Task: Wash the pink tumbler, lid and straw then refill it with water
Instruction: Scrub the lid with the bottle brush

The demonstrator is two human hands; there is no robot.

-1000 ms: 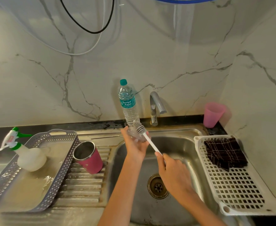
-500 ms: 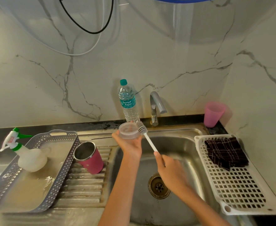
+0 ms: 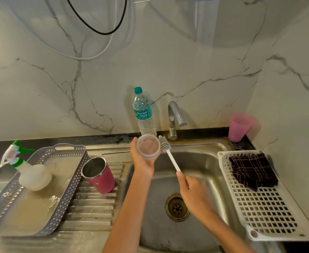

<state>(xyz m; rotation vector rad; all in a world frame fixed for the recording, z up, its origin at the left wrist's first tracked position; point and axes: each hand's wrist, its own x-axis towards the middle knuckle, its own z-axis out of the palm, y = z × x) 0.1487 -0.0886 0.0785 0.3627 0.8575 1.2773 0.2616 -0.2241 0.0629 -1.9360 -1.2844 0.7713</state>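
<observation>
My left hand (image 3: 141,159) holds the clear round lid (image 3: 148,146) above the sink's back left corner, its flat face turned toward me. My right hand (image 3: 193,194) grips the white handle of a bottle brush (image 3: 165,146). The bristle head sits against the lid's right edge. The pink tumbler (image 3: 99,175) with a steel inside leans open-mouthed on the ribbed drainboard, left of my arm. A thin metal straw (image 3: 116,152) lies on the steel ledge behind the tumbler.
A water bottle (image 3: 144,112) and the tap (image 3: 174,117) stand behind the steel sink (image 3: 201,161). A grey tray (image 3: 69,181) with a spray bottle (image 3: 29,170) is at left. A white rack (image 3: 259,207) with a dark cloth (image 3: 252,170) is at right. A pink cup (image 3: 239,126) stands in the corner.
My left hand has turned the lid up so its face points toward me. The brush head has slid from the lid's middle to its right edge. My right hand shifted slightly.
</observation>
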